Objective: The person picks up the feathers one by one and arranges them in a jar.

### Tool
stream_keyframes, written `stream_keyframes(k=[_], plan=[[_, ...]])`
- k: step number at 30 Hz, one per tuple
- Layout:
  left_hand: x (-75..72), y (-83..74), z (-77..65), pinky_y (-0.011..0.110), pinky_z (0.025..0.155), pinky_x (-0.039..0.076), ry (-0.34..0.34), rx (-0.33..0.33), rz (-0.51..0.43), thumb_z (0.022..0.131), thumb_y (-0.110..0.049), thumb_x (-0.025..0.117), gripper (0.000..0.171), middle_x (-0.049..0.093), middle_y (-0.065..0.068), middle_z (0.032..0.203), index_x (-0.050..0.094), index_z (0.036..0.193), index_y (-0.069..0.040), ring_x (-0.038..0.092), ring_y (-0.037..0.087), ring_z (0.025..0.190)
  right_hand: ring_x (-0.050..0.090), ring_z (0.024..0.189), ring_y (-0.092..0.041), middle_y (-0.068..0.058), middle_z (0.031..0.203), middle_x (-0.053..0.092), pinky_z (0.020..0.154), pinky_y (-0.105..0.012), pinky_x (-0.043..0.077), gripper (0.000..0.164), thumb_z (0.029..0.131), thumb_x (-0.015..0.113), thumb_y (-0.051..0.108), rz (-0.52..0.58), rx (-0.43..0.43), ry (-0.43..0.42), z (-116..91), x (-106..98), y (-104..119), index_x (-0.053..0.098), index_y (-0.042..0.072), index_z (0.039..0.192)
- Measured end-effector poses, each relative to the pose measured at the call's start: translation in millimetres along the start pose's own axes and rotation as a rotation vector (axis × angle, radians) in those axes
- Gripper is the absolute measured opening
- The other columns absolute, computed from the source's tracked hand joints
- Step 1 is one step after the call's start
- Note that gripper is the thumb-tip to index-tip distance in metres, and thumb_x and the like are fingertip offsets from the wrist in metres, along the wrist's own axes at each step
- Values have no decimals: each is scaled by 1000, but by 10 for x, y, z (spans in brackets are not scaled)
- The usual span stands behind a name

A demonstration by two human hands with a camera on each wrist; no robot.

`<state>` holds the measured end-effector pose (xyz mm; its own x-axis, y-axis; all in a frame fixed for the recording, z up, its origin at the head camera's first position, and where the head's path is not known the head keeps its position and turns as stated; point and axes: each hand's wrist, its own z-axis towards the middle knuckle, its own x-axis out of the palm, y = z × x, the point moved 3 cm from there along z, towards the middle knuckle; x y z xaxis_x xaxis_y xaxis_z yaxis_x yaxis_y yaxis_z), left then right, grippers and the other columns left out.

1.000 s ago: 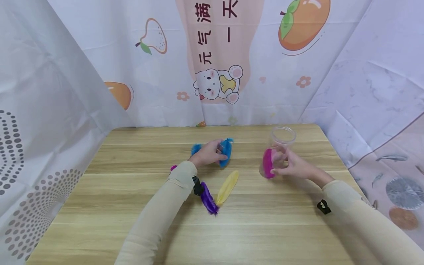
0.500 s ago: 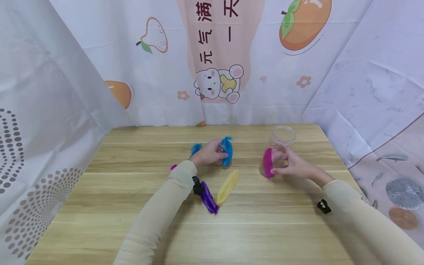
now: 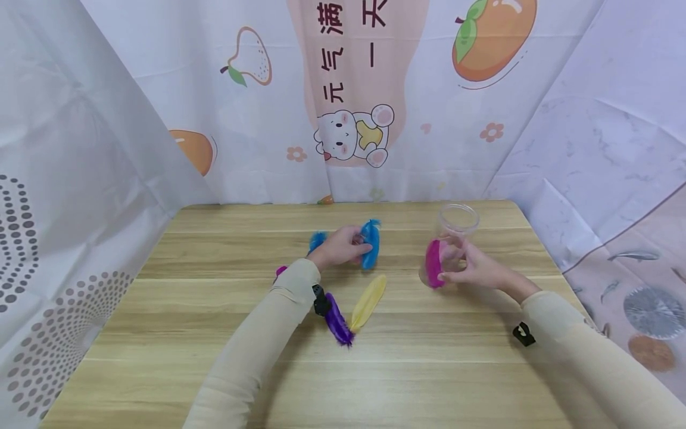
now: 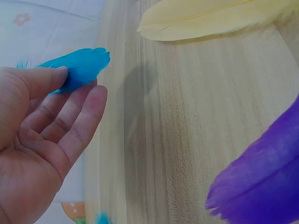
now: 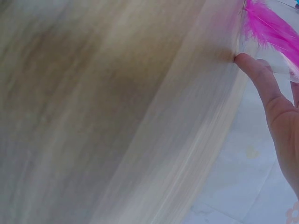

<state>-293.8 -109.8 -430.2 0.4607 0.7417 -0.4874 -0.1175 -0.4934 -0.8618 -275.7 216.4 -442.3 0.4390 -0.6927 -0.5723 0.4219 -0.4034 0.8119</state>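
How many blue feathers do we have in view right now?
2. One blue feather is pinched in the left hand; a second blue feather lies behind that wrist, partly hidden in the head view. More may be hidden under the arm.

2 beige sleeves (image 3: 259,348); 1 small black fitting (image 3: 321,301) near each cuff (image 3: 298,279).

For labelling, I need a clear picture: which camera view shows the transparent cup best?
The head view: there the transparent cup shows its whole round rim, though the right hand grips it. The right wrist view has only a cut-off piece; the left wrist view shows none.
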Motion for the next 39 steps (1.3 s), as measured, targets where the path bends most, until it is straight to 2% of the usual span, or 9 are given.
stream_keyframes(k=[7, 14, 22, 29, 39], plan=[[10, -17, 3, 40, 79, 61, 1, 5, -26, 102, -15, 63, 17, 66, 11, 89, 55, 92, -4, 72, 34, 86, 55, 112, -34, -22, 139, 44, 88, -35, 53, 93, 82, 84, 5, 0, 6, 1, 9, -7, 8, 24, 1, 152], [18, -96, -32, 44, 80, 61, -1, 6, -28, 103, -15, 62, 19, 64, 15, 91, 54, 90, -3, 71, 38, 88, 57, 112, -35, -20, 138, 45, 88, -33, 53, 92, 81, 85, 4, -1, 2, -3, 1, -9, 13, 26, 4, 152], [22, -138, -1, 45, 81, 60, 12, 42, -22, 104, -18, 62, 18, 63, 9, 94, 58, 94, -3, 66, 21, 82, 56, 113, -37, -20, 140, 43, 89, -39, 53, 91, 82, 84, 4, 1, -6, -5, -2, -11, 1, 27, 7, 153], [28, -188, 26, 40, 78, 61, 18, 100, 13, 104, -19, 61, 16, 65, 8, 96, 61, 97, -4, 65, 19, 83, 57, 110, -37, -20, 137, 44, 86, -35, 55, 92, 82, 85, 4, -4, -23, -1, 1, -7, -48, 25, 8, 152], [95, -517, -52, 32, 75, 60, 76, 203, 44, 104, -23, 61, 18, 66, 7, 99, 62, 106, -5, 65, 19, 86, 56, 111, -37, -19, 140, 42, 87, -35, 55, 93, 82, 85, 5, 17, -9, 9, 11, -7, -57, 26, 10, 153]])
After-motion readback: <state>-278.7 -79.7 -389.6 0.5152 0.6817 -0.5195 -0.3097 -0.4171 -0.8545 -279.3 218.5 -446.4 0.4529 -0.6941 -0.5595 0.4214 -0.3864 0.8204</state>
